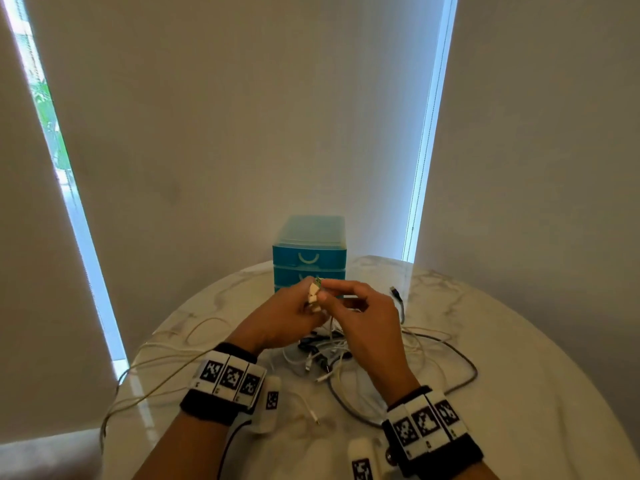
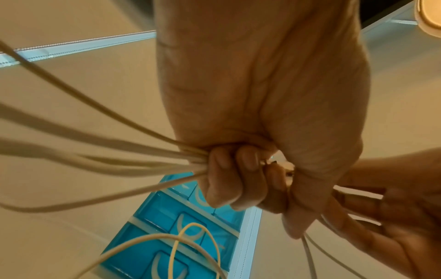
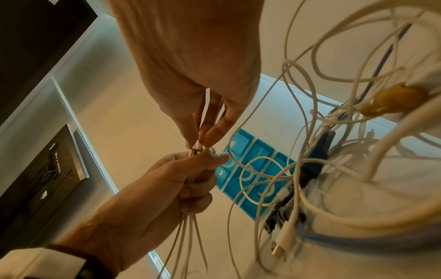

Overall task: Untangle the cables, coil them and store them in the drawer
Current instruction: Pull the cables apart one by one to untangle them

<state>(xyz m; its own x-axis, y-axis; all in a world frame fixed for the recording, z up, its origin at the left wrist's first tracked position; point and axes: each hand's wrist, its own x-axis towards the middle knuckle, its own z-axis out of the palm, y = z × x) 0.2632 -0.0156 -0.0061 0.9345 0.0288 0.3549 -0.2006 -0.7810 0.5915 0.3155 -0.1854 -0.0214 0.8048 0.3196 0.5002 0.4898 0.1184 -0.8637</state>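
Left hand: fist clamped round several white cables. Right hand: fingertips pinching their plug ends. Blue drawers: behind, closed.

Cables white, grey, black – drawer unit turquoise, table white marble w/ grey veins.

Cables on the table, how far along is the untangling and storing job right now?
Done: nothing looks stored; the blue drawer unit has its drawers shut. In hand: the left hand grips a bunch of white cable strands, while the right hand pinches the cable ends at the top. Left: the tangled pile on the marble table needs separating, coiling and putting in a drawer.
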